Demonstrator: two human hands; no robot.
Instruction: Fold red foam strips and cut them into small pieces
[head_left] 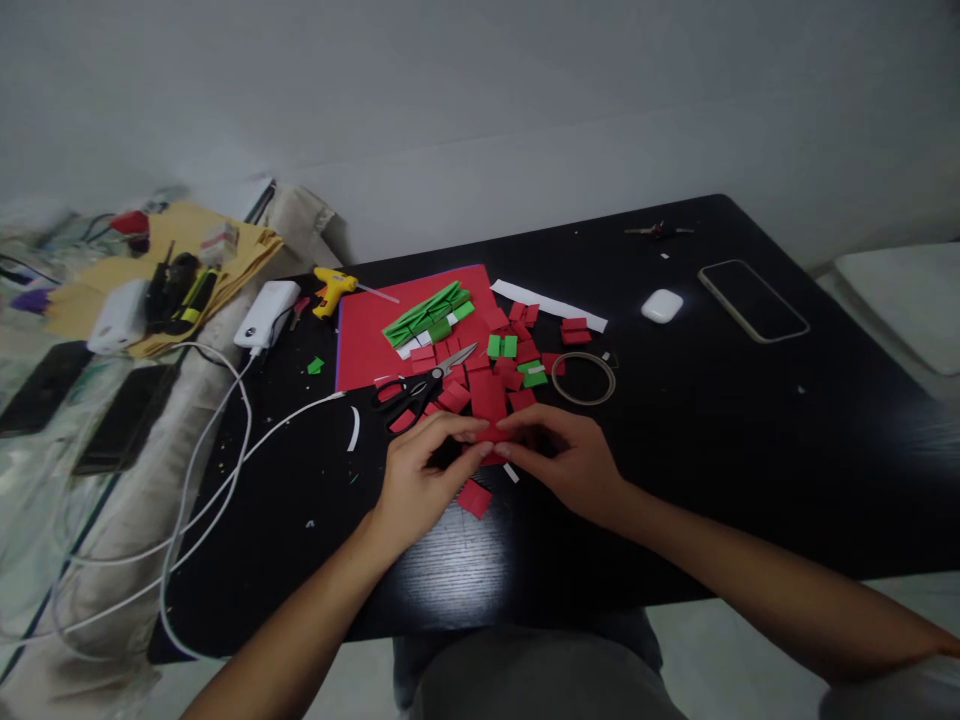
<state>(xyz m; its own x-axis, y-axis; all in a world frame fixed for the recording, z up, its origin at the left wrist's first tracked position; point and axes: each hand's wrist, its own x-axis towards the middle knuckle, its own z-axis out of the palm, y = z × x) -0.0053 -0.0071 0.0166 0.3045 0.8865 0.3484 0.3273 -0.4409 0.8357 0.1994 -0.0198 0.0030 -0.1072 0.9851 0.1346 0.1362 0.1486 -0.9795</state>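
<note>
Between my two hands is a small red folded paper piece [492, 434], pinched by thumb and fingertips from both sides. My left hand [424, 462] grips its left edge, and my right hand [566, 455] grips its right edge. Just beyond my fingers lies a red paper strip [487, 393], partly under the piece. Around it are several red folded paper pieces [454, 397] and a few green ones [502, 346]. Black-handled scissors [424, 385] lie open beside my left hand. One loose red folded piece [475, 498] rests in front of my hands, near a white paper sliver [511, 472].
Behind sit a red sheet [367, 345], a green pleated paper bundle [424, 315], a white strip [551, 304] and a yellow glue gun [332, 289]. A tape ring [583, 378], white earbud case [662, 306] and phone [754, 300] are right. A white cable [247, 455] runs left.
</note>
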